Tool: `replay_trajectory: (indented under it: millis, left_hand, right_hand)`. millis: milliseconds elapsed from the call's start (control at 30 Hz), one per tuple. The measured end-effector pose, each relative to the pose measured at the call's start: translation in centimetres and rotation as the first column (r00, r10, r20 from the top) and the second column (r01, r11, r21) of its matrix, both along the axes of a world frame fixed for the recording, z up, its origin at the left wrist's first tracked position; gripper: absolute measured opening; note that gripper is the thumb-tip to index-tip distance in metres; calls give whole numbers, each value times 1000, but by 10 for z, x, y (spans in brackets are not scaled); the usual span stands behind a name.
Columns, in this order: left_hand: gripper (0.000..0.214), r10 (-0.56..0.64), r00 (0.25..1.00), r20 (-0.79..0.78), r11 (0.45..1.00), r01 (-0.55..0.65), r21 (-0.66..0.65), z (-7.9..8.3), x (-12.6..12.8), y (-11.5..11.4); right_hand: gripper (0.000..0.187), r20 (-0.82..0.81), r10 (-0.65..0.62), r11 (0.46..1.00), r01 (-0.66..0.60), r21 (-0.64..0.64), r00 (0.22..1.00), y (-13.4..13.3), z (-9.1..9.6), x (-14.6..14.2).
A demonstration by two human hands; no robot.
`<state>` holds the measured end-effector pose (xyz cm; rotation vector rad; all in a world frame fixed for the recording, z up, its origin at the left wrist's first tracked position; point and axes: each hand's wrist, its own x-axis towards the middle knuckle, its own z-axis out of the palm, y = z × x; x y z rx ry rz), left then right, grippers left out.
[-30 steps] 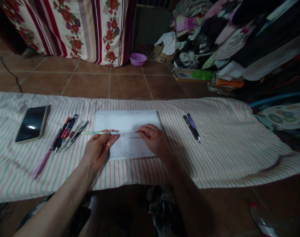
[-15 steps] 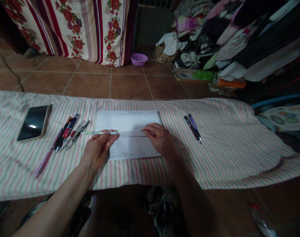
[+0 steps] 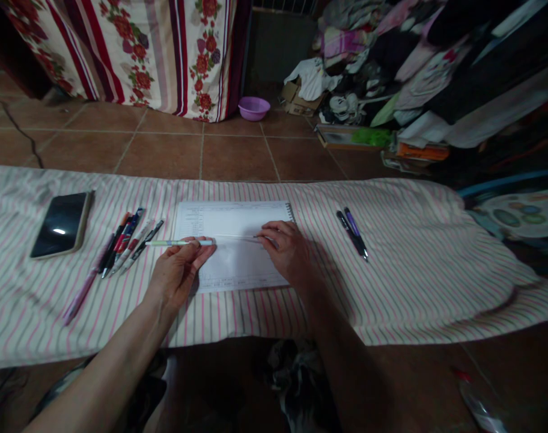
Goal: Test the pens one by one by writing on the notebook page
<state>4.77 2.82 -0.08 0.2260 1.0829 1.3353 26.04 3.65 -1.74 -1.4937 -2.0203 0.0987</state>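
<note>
Though slim, straight pen barrel (image 3: 168, 243)

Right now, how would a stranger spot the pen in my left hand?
On the striped cloth lies a white notebook. Over its left edge, your left hand holds the pale green pen. It runs crosswise; the loose pens nearby slant.

Single head-worn view, shot from above the person's forearms (image 3: 116, 355), facing forward and steeply down. Notebook (image 3: 238, 264), left hand (image 3: 181, 267) and right hand (image 3: 289, 249) sit near frame centre, fairly close. Wide field: striped cloth (image 3: 413, 258) spans the middle; floor (image 3: 166, 150) and floral curtain (image 3: 166, 54) lie farther off, up top.
</note>
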Motion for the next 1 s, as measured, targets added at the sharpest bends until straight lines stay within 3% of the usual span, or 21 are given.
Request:
replay_trajectory:
  millis: [567, 800, 1000]
  left_hand:
    - [22, 15, 1000, 2, 1000, -15, -6, -2, 1, 0]
    - [25, 11, 1000, 5, 1000, -11, -7, -1, 2, -1]
    - [18, -20, 1000, -12, 1000, 20, 7, -4, 3, -3]
  right_hand:
    - [12, 62, 22, 999, -20, -34, 998, 0, -4, -11]
    - [23, -81, 20, 999, -22, -30, 997, -8, -1, -24]
    - [18, -208, 160, 977, -185, -106, 965, -18, -6, -49]
